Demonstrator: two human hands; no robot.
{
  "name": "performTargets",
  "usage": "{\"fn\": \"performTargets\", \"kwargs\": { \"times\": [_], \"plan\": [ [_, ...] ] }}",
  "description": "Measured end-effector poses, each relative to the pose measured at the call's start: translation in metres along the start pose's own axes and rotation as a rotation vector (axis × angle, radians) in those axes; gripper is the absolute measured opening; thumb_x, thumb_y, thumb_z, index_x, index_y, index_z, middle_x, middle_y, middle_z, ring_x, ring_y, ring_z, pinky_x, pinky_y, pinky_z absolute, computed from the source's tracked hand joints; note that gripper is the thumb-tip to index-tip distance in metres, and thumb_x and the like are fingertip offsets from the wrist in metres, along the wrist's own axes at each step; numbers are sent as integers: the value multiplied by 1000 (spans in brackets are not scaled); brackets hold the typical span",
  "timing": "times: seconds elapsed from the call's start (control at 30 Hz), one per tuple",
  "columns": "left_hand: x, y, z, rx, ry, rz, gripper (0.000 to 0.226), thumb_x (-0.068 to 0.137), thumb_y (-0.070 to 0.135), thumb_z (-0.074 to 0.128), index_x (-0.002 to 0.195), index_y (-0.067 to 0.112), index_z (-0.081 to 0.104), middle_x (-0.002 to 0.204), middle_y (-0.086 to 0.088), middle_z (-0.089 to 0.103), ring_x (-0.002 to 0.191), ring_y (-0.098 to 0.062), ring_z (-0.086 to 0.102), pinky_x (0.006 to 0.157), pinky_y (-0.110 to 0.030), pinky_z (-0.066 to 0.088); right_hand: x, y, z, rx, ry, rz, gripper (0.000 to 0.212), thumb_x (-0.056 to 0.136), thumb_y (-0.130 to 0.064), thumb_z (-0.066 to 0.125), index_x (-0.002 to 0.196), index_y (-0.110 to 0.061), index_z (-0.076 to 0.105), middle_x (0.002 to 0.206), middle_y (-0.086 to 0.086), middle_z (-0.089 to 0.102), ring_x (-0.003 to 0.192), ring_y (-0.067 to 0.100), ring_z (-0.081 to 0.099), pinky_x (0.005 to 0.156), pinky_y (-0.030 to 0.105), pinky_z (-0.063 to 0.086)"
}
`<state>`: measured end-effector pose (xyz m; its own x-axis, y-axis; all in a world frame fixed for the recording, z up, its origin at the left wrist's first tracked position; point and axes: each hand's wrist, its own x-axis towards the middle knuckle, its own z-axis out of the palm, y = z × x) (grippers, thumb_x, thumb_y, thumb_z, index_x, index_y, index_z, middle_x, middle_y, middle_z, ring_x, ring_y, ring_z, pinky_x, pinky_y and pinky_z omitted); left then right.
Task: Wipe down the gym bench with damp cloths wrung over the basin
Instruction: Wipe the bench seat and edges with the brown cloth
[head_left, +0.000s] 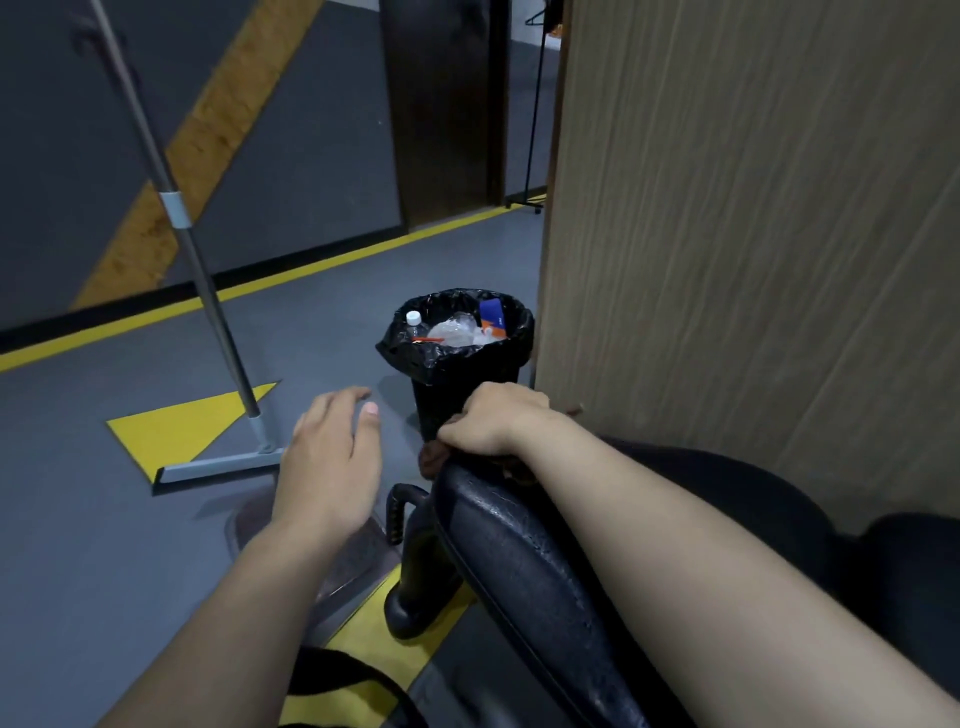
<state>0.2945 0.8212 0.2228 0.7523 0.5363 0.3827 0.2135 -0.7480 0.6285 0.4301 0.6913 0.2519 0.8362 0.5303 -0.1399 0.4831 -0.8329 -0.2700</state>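
Your right hand (493, 421) is clenched on a crumpled brown cloth (430, 460) at the far end of the bench (524, 561). The pad is glossy black vinyl, rounded, with a stitched seam. Its long axis runs under your right forearm and away to that hand. Your left hand (332, 457) hovers left of the pad, fingers spread, holding nothing. A black-bagged bin (457, 358) stands just beyond your right hand. A wood-grain panel (753, 234) closes off the right side. Left of your left hand, grey floor lies open up to a squeegee (218, 467).
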Motion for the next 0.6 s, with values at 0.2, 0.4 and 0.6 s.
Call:
{"fn": "performTargets", "kwargs": {
  "times": [0.2, 0.4, 0.6],
  "plan": [
    [-9, 3, 2, 35, -224, 215, 43, 103, 40, 34, 138, 22, 50, 136, 2, 51, 126, -20, 45, 104, -43, 39, -22, -11, 14, -88, 78, -34, 59, 72, -68, 56, 110, -24, 65, 115, 3, 63, 116, 28, 51, 90, 45, 35],
    [-19, 6, 8, -30, -355, 254, 54, 96, 48, 27, 137, 24, 51, 134, 5, 53, 126, -17, 48, 107, -45, 39, -76, -9, 26, -80, 185, -81, 94, 76, -71, 52, 148, -13, 34, 154, 3, 36, 141, 26, 29, 109, 48, 27],
    [-24, 22, 7, -83, -311, 239, 44, 101, 40, 33, 136, 22, 53, 135, 3, 54, 128, -18, 47, 109, -39, 37, -156, -2, 45, -210, 219, -166, 95, 85, -50, 61, 157, -15, 10, 165, 1, 8, 151, 26, 6, 119, 51, 14]
  ]
}}
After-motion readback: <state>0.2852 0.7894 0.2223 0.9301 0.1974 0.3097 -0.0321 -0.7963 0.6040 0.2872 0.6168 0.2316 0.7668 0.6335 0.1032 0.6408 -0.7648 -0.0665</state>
